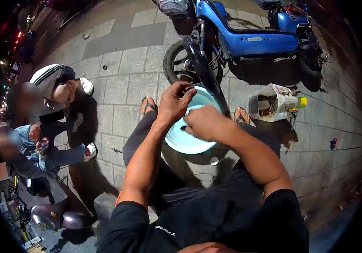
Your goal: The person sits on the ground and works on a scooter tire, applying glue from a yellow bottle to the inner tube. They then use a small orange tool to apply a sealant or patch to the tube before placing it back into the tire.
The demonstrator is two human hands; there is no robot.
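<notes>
Between my knees is a pale blue round, dish-shaped thing (pixel 191 145), a basin or a wheel cover; I cannot tell which. My left hand (pixel 176 103) is at its far left rim, thumb and fingers pinched together. Whatever sits in that pinch is too small and dark to name. Over the middle of the round thing, my right hand (pixel 206 122) is closed with its fingers curled down. Its fingertips and anything in them are hidden. A small dark spot (pixel 184 127) shows beside the right fingers.
A blue scooter (pixel 256 42) stands ahead, its wheel (pixel 174 63) close to my hands. On the right lies a cut-open white jug (pixel 273 103) with small items inside. Two people sit at the left, near a parked vehicle (pixel 48 217). A small white disc (pixel 214 161) lies below the round thing.
</notes>
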